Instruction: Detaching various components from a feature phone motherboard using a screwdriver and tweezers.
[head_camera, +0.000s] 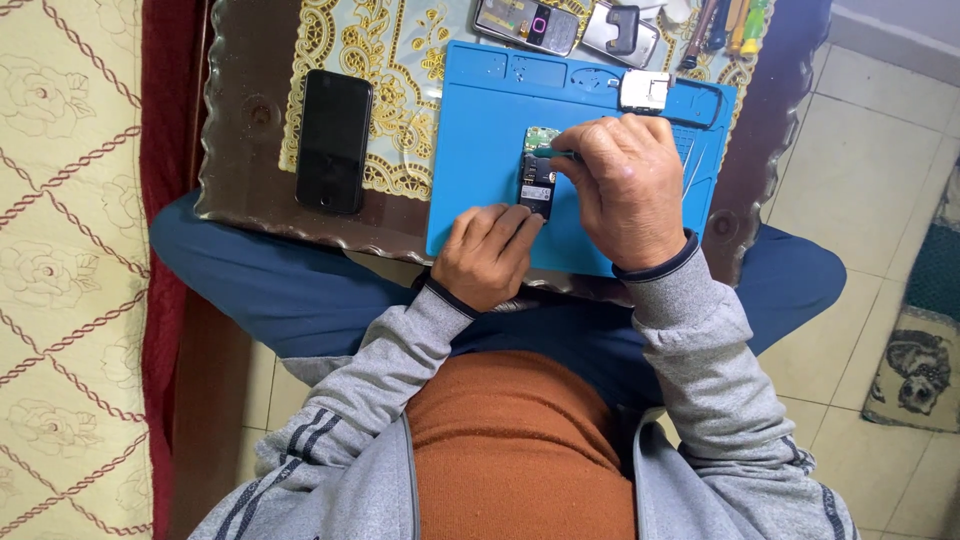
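A small opened mobile phone (538, 180) with its circuit board bare lies on a blue work mat (480, 150) on a glass-topped table. My left hand (487, 255) steadies the phone's near end with its fingertips. My right hand (625, 190) is closed around a thin green-tipped tool (553, 154) whose tip touches the phone's upper part. Most of the tool is hidden inside the fist.
A black smartphone (333, 140) lies face up to the left on a gold-patterned cloth (400, 60). A small metal phone part (645, 90) sits at the mat's far edge. Two more phones (527, 24) and several screwdrivers (725, 25) lie beyond. A tiled floor (860, 180) is at right.
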